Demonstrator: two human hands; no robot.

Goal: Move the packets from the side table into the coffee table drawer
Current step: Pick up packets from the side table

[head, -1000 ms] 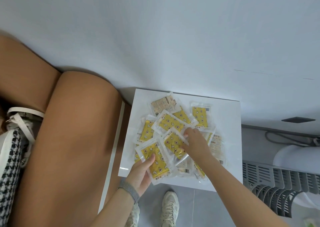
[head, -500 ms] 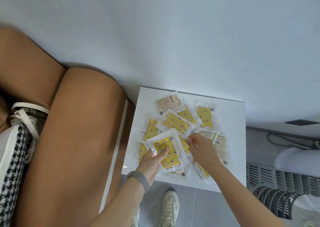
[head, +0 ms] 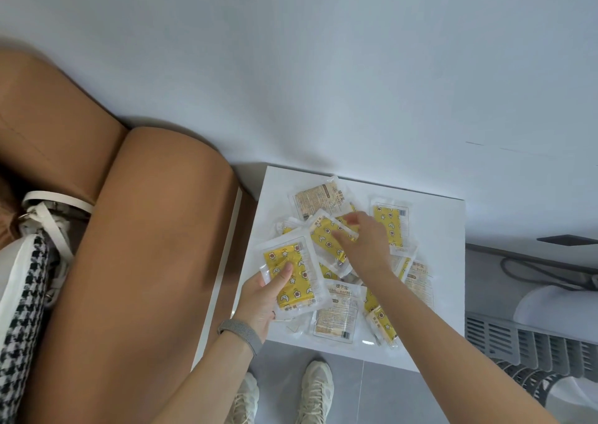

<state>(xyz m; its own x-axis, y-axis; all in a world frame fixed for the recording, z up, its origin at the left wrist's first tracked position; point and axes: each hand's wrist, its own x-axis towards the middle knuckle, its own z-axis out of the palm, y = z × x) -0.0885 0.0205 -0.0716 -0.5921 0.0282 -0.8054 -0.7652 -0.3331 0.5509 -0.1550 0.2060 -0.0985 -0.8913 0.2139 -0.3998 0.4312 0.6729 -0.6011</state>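
Head view looks steeply down at a small white bench [head: 433,294] standing against a pale wall [head: 323,67], with a tan sofa [head: 145,262] to its left. A loose heap of packets [head: 339,252] covers the middle of the bench, clear plastic sleeves with yellow patterned inserts, some turned over to show beige printed backs. The left hand [head: 262,300], with a grey band [head: 241,333] on its wrist, holds one yellow packet [head: 291,278] at the heap's near left edge; the thumb lies across its face and the fingers are tucked under it, so this grip is closed on the packet. The right hand [head: 365,245] reaches over the middle of the heap, its curled fingers pinching the edge of a second packet [head: 323,232] that sits tilted on top of the others. One packet [head: 390,223] lies flat just beyond the right hand, and a beige one [head: 318,197] lies at the far side. Two pale shoes [head: 315,391] stand on the grey floor below the bench. A checked bag [head: 19,310] with white straps rests on the sofa at the left edge. A white slatted appliance [head: 534,342] stands at the right.
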